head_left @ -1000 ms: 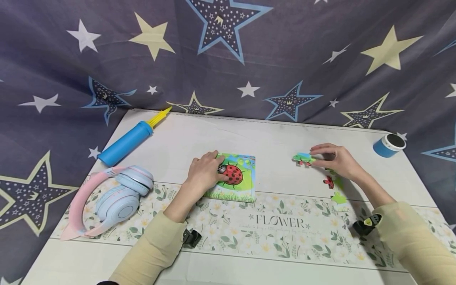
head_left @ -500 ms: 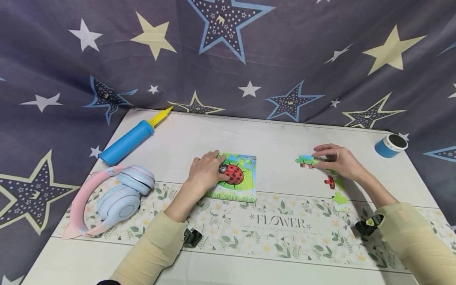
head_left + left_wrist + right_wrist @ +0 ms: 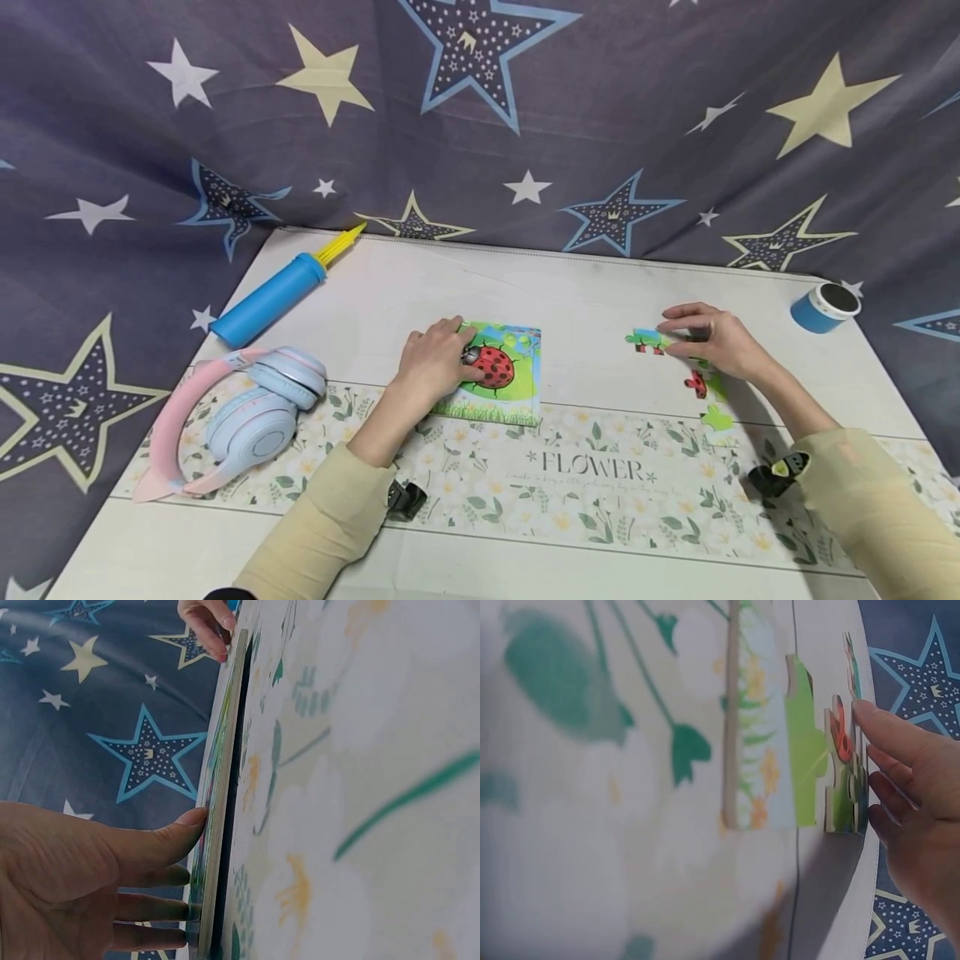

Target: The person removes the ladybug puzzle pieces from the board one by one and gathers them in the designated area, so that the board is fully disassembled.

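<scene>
My left hand (image 3: 433, 358) rests on the left part of a square ladybug puzzle picture (image 3: 491, 396), which lies mid-table. Thumb and fingers lie on its face in the left wrist view. Farther right, my right hand (image 3: 705, 337) pinches the right end of a jigsaw piece (image 3: 648, 336) printed blue and green with red bits. That end is partly hidden by the fingers. Below this hand are a red-and-black jigsaw piece (image 3: 697, 383) and a light-green piece (image 3: 717, 419). In the right wrist view, the thumb touches the far piece, beyond the green piece (image 3: 804, 757).
Pink and blue headphones (image 3: 255, 425) lie at left, with a blue hand pump (image 3: 270, 300) behind them. A small blue speaker (image 3: 823, 308) stands at the back right. A star-patterned curtain (image 3: 450, 142) hangs behind the table.
The jigsaw piece at my right hand has shifted slightly right with the fingers, and its edge sits straighter. My left hand stays on the ladybug picture.
</scene>
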### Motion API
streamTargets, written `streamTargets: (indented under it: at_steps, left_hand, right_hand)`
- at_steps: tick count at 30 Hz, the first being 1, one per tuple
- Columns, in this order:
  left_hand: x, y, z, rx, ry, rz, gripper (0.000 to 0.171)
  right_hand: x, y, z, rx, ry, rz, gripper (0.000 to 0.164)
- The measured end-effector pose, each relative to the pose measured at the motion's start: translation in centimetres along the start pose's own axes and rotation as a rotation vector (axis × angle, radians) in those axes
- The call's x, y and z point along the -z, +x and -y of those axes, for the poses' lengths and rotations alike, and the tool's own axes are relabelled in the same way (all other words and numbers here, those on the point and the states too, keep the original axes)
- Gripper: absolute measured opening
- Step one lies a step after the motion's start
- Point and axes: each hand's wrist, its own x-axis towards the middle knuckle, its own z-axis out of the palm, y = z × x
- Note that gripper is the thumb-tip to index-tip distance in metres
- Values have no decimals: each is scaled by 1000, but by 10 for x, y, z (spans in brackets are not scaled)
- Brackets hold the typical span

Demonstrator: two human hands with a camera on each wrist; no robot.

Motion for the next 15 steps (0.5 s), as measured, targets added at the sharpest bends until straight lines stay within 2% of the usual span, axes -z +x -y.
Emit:
streamTargets:
  at_steps: [4, 11, 15]
  left_hand:
    - [1, 0, 0, -2, -1, 4, 77]
    - [3, 0, 3, -26, 13, 36, 79]
    - [4, 1, 8, -56, 26, 67, 82]
  right_hand:
    - [2, -1, 3, -39, -13, -3, 33]
    - [2, 1, 11, -169, -1, -44, 34]
    - [0, 6, 18, -211, 69, -86, 33]
